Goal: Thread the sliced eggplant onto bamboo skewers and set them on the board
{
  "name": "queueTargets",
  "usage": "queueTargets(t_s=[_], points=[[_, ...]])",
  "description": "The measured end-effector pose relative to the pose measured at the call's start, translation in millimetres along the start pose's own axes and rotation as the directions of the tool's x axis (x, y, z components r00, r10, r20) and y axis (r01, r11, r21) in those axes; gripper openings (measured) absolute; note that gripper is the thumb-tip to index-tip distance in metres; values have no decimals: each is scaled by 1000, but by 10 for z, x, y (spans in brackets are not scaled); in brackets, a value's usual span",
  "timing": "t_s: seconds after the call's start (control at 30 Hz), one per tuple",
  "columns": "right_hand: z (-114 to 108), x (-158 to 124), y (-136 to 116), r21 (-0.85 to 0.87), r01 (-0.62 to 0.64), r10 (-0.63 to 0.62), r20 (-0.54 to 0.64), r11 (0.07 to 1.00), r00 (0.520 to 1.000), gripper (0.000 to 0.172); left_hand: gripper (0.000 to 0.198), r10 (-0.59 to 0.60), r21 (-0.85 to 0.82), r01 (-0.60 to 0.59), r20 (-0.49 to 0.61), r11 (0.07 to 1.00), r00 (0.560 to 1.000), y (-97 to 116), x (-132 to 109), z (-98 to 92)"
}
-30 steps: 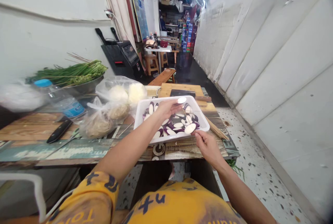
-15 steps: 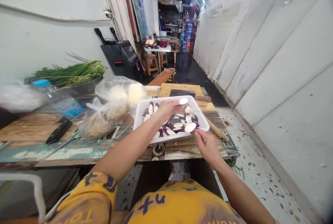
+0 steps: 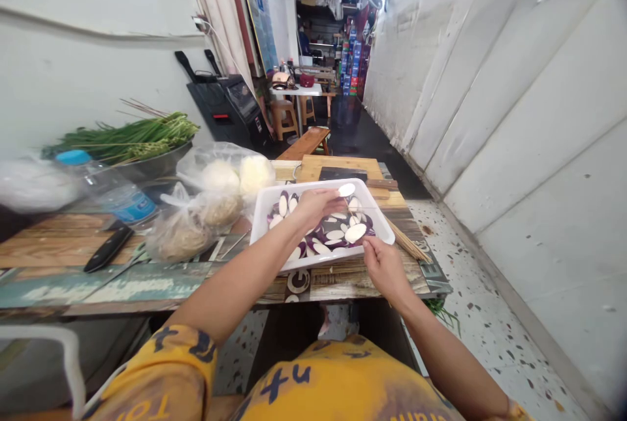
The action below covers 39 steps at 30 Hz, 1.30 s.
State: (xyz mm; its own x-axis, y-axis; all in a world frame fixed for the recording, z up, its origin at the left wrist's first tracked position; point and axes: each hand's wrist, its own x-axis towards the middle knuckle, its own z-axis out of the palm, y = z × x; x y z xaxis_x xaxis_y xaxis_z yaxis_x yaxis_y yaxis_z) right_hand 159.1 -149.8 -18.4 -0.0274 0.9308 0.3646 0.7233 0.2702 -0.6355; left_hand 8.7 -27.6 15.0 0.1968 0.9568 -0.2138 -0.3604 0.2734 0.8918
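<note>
A white plastic tray (image 3: 264, 209) full of purple-skinned eggplant slices stands on the wooden table (image 3: 59, 238). My left hand (image 3: 316, 204) reaches over the tray and pinches one white eggplant slice (image 3: 346, 190) by its edge. My right hand (image 3: 385, 267), at the tray's near right corner, is closed on a thin bamboo skewer that carries another eggplant slice (image 3: 355, 233). The skewer's tip points toward the slice in my left hand.
A bundle of bamboo skewers (image 3: 406, 243) lies right of the tray. Behind it sit a cutting board (image 3: 343, 166) and a cleaver (image 3: 343, 175). Bagged mushrooms (image 3: 220, 192), a water bottle (image 3: 105, 189), a black-handled knife (image 3: 108, 248) and a bowl of green chives (image 3: 132, 140) lie left.
My right hand has moved slightly up and left, bringing the skewered slice closer to the slice in my left hand. The left hand has barely shifted.
</note>
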Motion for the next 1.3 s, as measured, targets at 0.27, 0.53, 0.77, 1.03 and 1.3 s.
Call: queueTargets(t_s=[0.27,0.53,0.77,1.03,1.3], points=[[26,164,-17,-90,-9,6,-38,996,999,29,10,-28,99,21,72,995,997,-27,-135,125],[30,354,-16,-167,1,-7,-34,986,999,30,19,24,156,-34,63,987,998,-78,-112,124],[-37,508,133,-89,-52,36,-170,995,985,32,18,253,549,-277,121,789,960,-192,33,17],[-119,489,328,52,-87,97,-214,995,972,33,25,271,831,-521,465,194,843,-417,106,-39],[-133,468,310,101,-64,80,-165,993,983,31,18,110,794,-443,439,416,892,-581,180,130]])
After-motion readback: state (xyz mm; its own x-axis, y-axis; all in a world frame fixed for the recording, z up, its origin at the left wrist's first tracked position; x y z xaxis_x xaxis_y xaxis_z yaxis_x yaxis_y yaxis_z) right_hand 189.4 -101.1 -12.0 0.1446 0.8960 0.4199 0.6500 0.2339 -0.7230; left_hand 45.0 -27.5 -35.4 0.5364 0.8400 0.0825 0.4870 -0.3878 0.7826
